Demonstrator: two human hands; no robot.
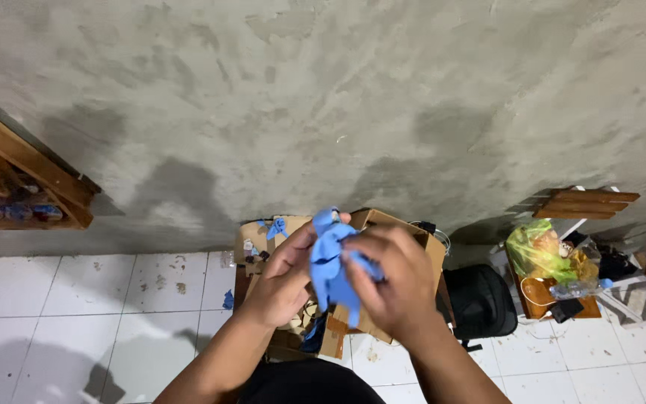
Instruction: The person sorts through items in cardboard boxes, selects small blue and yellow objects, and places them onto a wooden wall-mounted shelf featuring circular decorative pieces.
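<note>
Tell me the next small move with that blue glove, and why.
Probably spread the glove open at its cuff. It is bunched and crumpled between the left hand and right hand, both pinching it above the cardboard box, with neither hand inside it yet.

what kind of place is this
Probably a plain back room or storeroom in a house or small workshop: a bare cement wall, a stained white tile floor, and an open cardboard box beside a black backpack. Both hands hold a blue glove.
</note>
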